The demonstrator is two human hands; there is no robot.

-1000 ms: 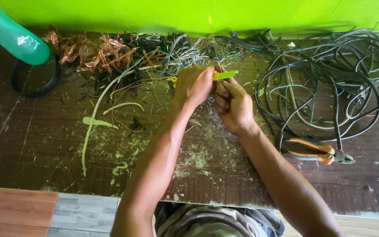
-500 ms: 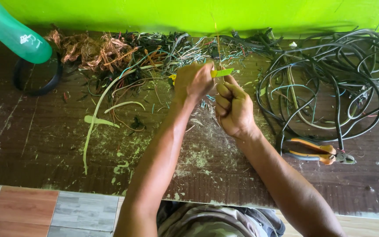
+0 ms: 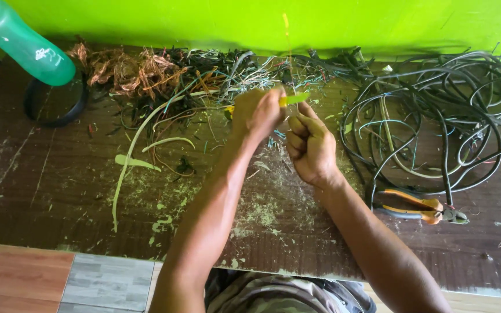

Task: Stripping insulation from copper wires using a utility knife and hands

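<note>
Gripping a thin wire (image 3: 289, 69) between them, both hands sit close together over the dark wooden table (image 3: 42, 191). The left hand (image 3: 259, 113) pinches a yellow-green strip of insulation (image 3: 294, 98) at its fingertips, while the right hand (image 3: 311, 148), just beside and slightly nearer the body, is closed in a fist around the lower end of the same wire; what lies inside the fist is hidden.

As a judgement, the stripping looks partly done. Beyond the left hand, a heap of bare copper strands (image 3: 129, 72) is piled up, with peeled green sheath pieces (image 3: 134, 162) and flakes scattered to its left. Much seems left: to the right of the right hand lies a large tangle of still-sheathed cables (image 3: 436, 122), and beyond both hands a mess of thin coloured wires (image 3: 244, 72). Orange-handled pliers (image 3: 418, 208) rest untouched just right of the right forearm.

Only one container shows: a green bottle with a pink cap (image 3: 21, 40), far left of the left hand, tilted; its contents cannot be made out.
</note>
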